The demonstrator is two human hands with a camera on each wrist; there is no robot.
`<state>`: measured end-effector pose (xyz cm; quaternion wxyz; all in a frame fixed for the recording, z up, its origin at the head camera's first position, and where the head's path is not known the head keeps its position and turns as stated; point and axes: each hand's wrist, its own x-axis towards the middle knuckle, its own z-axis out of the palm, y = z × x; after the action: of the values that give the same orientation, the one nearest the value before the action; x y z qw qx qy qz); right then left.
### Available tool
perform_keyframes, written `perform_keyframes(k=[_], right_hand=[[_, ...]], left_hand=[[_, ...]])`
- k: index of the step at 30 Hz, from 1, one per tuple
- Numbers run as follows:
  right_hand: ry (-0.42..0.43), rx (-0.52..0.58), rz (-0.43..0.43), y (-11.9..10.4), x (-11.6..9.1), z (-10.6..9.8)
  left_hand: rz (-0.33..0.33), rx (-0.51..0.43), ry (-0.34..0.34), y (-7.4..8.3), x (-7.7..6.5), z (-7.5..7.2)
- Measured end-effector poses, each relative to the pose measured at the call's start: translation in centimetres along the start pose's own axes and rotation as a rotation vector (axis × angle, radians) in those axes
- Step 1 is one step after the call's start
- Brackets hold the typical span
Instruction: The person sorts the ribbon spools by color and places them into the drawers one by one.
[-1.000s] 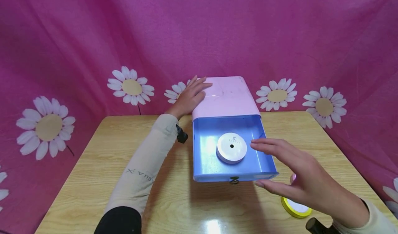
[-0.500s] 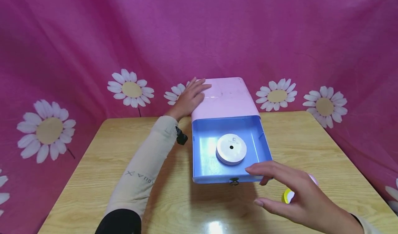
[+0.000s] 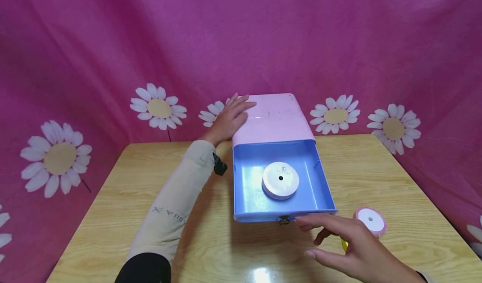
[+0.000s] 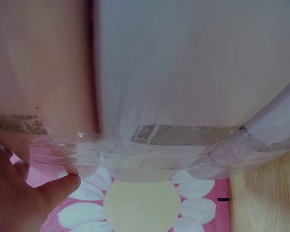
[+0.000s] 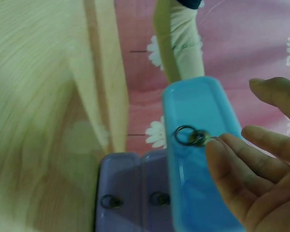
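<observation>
A pink cabinet (image 3: 278, 118) stands on the table with its blue top drawer (image 3: 247, 193) pulled out. Inside that drawer lies a white spool (image 3: 280, 180) with a small centre hole. My left hand (image 3: 227, 121) rests on the cabinet's left top edge, fingers spread. At the drawer front, my right hand (image 3: 348, 239) has its fingertips close beside the metal ring pull (image 3: 284, 220), thumb apart from the fingers. In the right wrist view the ring pull (image 5: 186, 135) hangs at the tip of a finger, and the relaxed fingers hold nothing.
A pink-rimmed spool (image 3: 370, 219) lies on the table to the right, with a yellow spool (image 3: 344, 245) partly hidden behind my right hand. Lower purple drawers (image 5: 121, 181) with ring pulls show in the right wrist view. A pink flowered cloth (image 3: 241, 36) hangs behind the table.
My right hand has moved from the drawer's right side down and left to its front, uncovering the pink-rimmed spool. The left hand and drawer stay in place.
</observation>
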<state>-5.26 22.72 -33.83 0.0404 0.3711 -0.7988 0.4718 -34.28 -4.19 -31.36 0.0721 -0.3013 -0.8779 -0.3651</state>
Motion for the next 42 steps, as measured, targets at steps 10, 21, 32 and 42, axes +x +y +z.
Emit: perform_keyframes(k=[10, 21, 32, 42], right_hand=[[0.063, -0.016, 0.011, 2.5, -0.4, 1.2], [0.087, 0.074, 0.134, 3.6, -0.7, 2.5], [0.124, 0.153, 0.143, 4.2, -0.5, 3.7], [0.380, 0.243, 0.264, 3.7, 0.0, 6.1]], left_hand=[[0.000, -0.011, 0.003, 0.1, 0.1, 0.0], [0.010, -0.006, 0.010, 0.0, 0.0, 0.0], [0.010, -0.004, 0.008, -0.1, 0.0, 0.0], [0.003, -0.011, 0.007, 0.0, 0.1, 0.0]])
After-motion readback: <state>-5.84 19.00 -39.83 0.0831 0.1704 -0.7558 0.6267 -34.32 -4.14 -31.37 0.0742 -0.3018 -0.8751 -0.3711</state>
